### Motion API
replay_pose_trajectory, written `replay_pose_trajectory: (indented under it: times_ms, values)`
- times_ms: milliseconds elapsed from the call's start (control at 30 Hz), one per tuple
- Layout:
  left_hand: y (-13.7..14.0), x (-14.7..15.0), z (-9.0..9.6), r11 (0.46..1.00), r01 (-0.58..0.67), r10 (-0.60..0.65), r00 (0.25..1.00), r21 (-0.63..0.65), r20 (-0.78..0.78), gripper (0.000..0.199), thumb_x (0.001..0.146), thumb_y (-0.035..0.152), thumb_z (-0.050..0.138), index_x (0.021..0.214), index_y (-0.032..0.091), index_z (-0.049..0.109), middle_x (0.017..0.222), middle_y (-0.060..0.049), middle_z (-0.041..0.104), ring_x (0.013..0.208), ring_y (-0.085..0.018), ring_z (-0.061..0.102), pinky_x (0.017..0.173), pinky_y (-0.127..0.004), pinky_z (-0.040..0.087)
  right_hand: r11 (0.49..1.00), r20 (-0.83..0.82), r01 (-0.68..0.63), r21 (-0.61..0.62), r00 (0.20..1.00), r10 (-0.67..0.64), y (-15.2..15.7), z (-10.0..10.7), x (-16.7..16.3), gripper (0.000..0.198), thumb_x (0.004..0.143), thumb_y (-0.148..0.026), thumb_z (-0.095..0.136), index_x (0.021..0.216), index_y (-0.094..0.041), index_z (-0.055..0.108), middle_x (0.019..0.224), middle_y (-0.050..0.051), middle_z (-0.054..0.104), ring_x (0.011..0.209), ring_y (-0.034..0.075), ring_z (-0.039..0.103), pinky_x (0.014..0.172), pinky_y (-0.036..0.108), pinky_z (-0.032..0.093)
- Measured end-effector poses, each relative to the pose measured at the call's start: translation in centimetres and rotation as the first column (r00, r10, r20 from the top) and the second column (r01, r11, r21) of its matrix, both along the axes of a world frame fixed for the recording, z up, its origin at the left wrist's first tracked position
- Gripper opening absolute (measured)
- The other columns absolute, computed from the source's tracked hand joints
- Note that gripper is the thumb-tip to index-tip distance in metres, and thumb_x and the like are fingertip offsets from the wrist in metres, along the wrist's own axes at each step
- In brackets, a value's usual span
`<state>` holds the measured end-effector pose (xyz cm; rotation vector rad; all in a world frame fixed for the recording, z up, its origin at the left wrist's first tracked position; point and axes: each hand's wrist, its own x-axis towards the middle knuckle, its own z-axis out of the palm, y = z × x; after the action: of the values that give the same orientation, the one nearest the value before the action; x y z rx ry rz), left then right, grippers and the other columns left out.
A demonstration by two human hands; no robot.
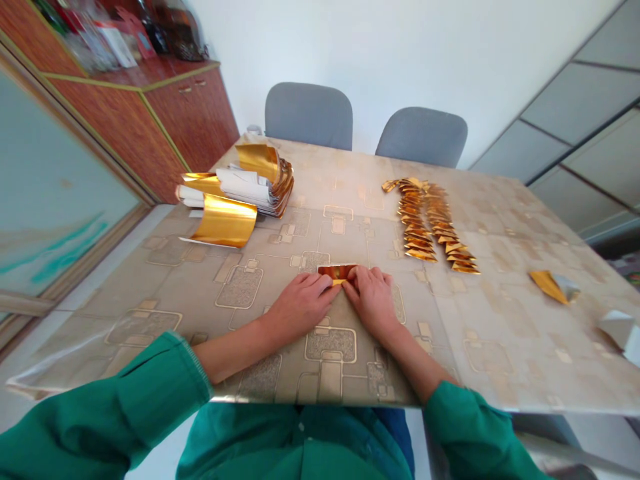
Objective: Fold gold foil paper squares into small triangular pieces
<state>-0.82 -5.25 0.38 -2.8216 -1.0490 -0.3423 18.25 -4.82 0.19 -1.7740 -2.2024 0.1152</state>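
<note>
A small sheet of gold foil paper (341,272) lies on the table in front of me, its near edge folded up. My left hand (306,300) pinches the left end of that edge. At its right end, my right hand (373,297) presses with thumb and fingers together. The two thumbs nearly meet at the middle of the fold. Beyond my left hand, a curled gold sheet (225,221) rests by a stack of gold and white paper (257,183). Two rows of folded gold pieces (417,223) stand beyond my right hand.
The patterned tablecloth (345,373) covers the table. One gold and silver piece (554,287) and a whitish folded paper (620,330) lie to the right. Two grey chairs (309,113) stand at the far side. A wooden cabinet (193,120) is at the left.
</note>
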Motion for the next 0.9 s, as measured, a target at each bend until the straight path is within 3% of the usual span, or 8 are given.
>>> replay_pose_trajectory:
  times_ms: [233,400,600,767,900]
  values:
    - [-0.6,-2.1,0.5,0.999,0.003,-0.005,0.999,0.034,0.032,0.025,0.097,0.026,0.056,0.119,0.016,0.061,0.112,-0.008,0.064,0.105,-0.024,0.058,0.098,-0.042,0.038,0.998,-0.046,-0.004,-0.07,0.999,0.0,0.0,0.5,0.2,0.007,0.096,-0.027,0.054,0.098,-0.022,0.058,0.095,0.003,0.071,0.091,0.024,0.057,0.08,0.034,0.027]
    - [-1.1,-2.8,0.5,0.999,-0.015,0.013,0.999,0.039,0.049,0.029,0.096,0.028,0.059,0.121,0.015,0.061,0.119,-0.007,0.065,0.109,-0.024,0.058,0.108,-0.046,0.032,0.998,-0.02,0.023,-0.056,1.0,-0.024,0.0,0.5,-0.3,0.007,0.095,-0.022,0.053,0.096,-0.022,0.059,0.092,0.003,0.07,0.09,0.024,0.057,0.079,0.035,0.027]
    - [-0.8,-1.8,0.1,1.0,0.007,-0.008,0.999,0.023,0.045,0.036,0.089,0.032,0.068,0.116,0.009,0.061,0.116,-0.011,0.066,0.109,-0.027,0.058,0.11,-0.046,0.032,0.996,0.004,0.086,-0.017,0.996,-0.086,0.5,0.3,-1.0,0.019,0.093,-0.04,0.06,0.09,-0.022,0.06,0.084,0.003,0.069,0.086,0.025,0.058,0.079,0.036,0.028]
    - [-0.8,-1.9,0.0,1.0,-0.026,0.027,0.997,-0.015,0.074,0.033,0.09,0.028,0.066,0.119,0.012,0.06,0.117,-0.011,0.066,0.109,-0.027,0.059,0.111,-0.049,0.031,0.992,-0.014,0.095,-0.082,0.995,-0.096,0.8,0.6,-0.3,0.008,0.096,-0.028,0.055,0.097,-0.022,0.06,0.089,0.002,0.071,0.089,0.023,0.06,0.08,0.035,0.028]
    - [-0.9,-1.8,0.3,0.995,-0.062,0.067,0.995,-0.074,0.072,0.029,0.091,0.026,0.063,0.118,0.014,0.061,0.12,-0.01,0.065,0.11,-0.027,0.059,0.11,-0.051,0.033,0.992,0.036,0.093,-0.081,0.995,-0.09,0.8,0.5,0.1,0.011,0.098,-0.021,0.049,0.097,-0.022,0.061,0.092,0.004,0.073,0.092,0.024,0.06,0.08,0.036,0.028]
